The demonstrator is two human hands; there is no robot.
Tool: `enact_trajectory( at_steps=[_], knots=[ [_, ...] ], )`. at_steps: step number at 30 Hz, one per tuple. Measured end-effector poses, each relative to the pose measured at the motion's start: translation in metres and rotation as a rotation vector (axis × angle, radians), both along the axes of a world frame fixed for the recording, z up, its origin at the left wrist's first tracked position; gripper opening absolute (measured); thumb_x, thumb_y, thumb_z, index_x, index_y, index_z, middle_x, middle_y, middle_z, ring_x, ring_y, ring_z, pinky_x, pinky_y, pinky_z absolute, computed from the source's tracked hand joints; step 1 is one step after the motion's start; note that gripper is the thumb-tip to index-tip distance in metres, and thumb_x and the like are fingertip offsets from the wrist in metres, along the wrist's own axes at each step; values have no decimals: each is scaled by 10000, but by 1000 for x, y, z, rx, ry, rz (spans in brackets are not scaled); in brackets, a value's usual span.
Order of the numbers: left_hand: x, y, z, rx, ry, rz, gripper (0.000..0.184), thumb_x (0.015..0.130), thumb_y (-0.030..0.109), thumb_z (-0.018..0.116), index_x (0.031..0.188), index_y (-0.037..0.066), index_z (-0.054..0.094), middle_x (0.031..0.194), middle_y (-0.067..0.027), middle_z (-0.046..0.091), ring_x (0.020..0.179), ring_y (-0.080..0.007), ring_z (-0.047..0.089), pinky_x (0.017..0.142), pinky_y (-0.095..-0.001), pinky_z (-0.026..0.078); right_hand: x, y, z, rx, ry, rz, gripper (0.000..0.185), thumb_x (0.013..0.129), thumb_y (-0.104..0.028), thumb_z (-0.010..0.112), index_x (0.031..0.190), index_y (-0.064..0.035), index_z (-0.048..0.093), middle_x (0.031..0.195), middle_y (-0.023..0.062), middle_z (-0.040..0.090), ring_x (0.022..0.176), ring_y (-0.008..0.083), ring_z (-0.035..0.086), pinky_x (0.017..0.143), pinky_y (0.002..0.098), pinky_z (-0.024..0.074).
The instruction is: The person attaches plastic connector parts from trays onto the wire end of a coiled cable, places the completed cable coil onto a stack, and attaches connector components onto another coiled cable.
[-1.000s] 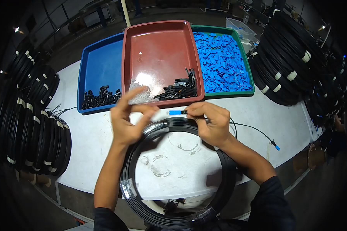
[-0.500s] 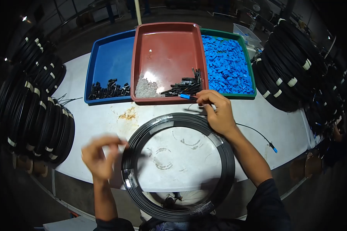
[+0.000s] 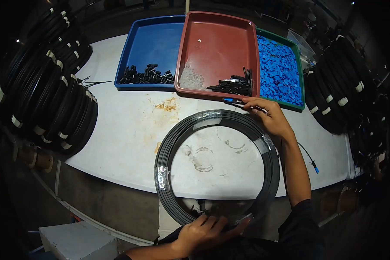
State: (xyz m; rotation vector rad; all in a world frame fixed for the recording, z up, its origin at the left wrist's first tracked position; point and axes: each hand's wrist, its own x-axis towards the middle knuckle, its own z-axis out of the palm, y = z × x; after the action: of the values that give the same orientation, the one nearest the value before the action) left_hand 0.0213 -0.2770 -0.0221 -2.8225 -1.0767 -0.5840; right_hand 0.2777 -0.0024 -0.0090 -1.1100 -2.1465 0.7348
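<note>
My right hand [image 3: 271, 116] is closed in a pinch on a blue-tipped cable connector [image 3: 229, 100], just in front of the red tray. Beneath and to the left of that hand lies a coil of black cable [image 3: 164, 147], bound with clear tape and overhanging the table's near edge. Across the coil's nearest part lies my left hand [image 3: 203, 234], its fingers spread and partly bent; whether they press on the cable is hard to see. Another blue-tipped cable end [image 3: 316, 168] rests on the table to the right of my forearm.
A blue tray [image 3: 154, 37] holds short black parts. The red tray [image 3: 219, 43] holds clear small pieces and black slim parts. Many blue pieces fill a green tray [image 3: 302, 86]. Stacked black coils stand at left [image 3: 43, 99] and right [image 3: 340, 91]. A grey box [image 3: 78, 240] sits lower left.
My left hand has come from the coil's left side down to its near edge. My right hand still pinches the connector by the red tray. The whole view has shifted.
</note>
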Motion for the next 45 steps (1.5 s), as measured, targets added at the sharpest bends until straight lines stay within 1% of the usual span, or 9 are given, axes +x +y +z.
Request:
enact_trajectory(
  at_steps=[12, 22, 23, 25, 32, 33, 36, 40, 45],
  knots=[
    [12, 3, 20, 101, -266, 58, 510, 834, 269, 761, 1329, 314, 648, 766, 60, 667, 475, -14, 432, 448, -184, 321, 73, -104, 27, -28, 528, -259, 203, 974, -47, 635, 1133, 71, 676, 1086, 173, 722, 994, 206, 695, 894, 335, 550],
    [-36, 45, 114, -200, -641, -260, 383, 807, 297, 806, 1104, 60, 755, 960, -79, 735, 744, -223, 680, 634, -315, 526, 66, -154, -75, -157, 1020, -630, 232, 999, -106, 637, 1177, 40, 617, 996, 99, 696, 868, 124, 667, 808, 231, 531],
    [-44, 35, 114, -445, -694, -172, 525, 828, 311, 799, 1248, 25, 668, 1207, -144, 684, 893, -252, 692, 687, -342, 560, 68, -154, -85, -234, 1018, -620, 256, 1009, -121, 624, 1212, 34, 608, 1079, 112, 688, 950, 142, 664, 868, 264, 530],
    [-22, 44, 120, -15, -969, -44, 606, 689, 190, 825, 1223, 19, 595, 854, -34, 737, 517, -87, 558, 516, -202, 420, 48, -157, -84, -166, 899, -685, 318, 1022, -161, 606, 1285, 12, 557, 1181, 119, 647, 1043, 162, 632, 947, 317, 498],
    [-43, 51, 140, -503, -1615, 226, 1164, 483, 216, 946, 1418, -68, 315, 886, -189, 665, 545, -144, 638, 486, -225, 506, -5, -153, -53, -104, 1106, -594, 556, 1056, -347, 562, 1475, -62, 333, 1345, 115, 501, 1166, 213, 547, 1049, 358, 390],
    [-58, 50, 143, -628, -1619, 217, 1087, 497, 76, 903, 1424, -104, 366, 979, -251, 704, 865, -283, 736, 833, -387, 602, -6, -153, -55, -52, 1043, -560, 569, 1050, -330, 578, 1479, -52, 326, 1348, 120, 490, 1165, 207, 544, 1040, 345, 394],
    [-78, 54, 128, -646, -1681, 253, 1145, 456, 170, 892, 1422, -134, 357, 901, -229, 664, 621, -202, 669, 522, -281, 584, -16, -159, -49, -23, 857, -548, 683, 998, -258, 679, 1508, -54, 273, 1376, 218, 483, 1186, 218, 533, 1015, 307, 418],
    [-85, 57, 117, -599, -1762, 294, 1174, 548, 180, 856, 1537, -80, 277, 840, -149, 607, 516, -155, 595, 435, -252, 535, -30, -144, -51, -215, 1089, -346, 799, 972, -205, 721, 1530, -84, 162, 1390, 264, 503, 1246, 257, 549, 1051, 348, 435],
    [-125, 61, 77, -703, -1763, 93, 641, 804, 63, 649, 1374, -24, 368, 1126, -162, 511, 612, -187, 628, 523, -285, 535, -64, -126, -45, -320, 1023, -226, 777, 982, -78, 683, 1525, -77, 128, 1359, 235, 543, 1196, 224, 582, 1011, 330, 478]
  ],
)
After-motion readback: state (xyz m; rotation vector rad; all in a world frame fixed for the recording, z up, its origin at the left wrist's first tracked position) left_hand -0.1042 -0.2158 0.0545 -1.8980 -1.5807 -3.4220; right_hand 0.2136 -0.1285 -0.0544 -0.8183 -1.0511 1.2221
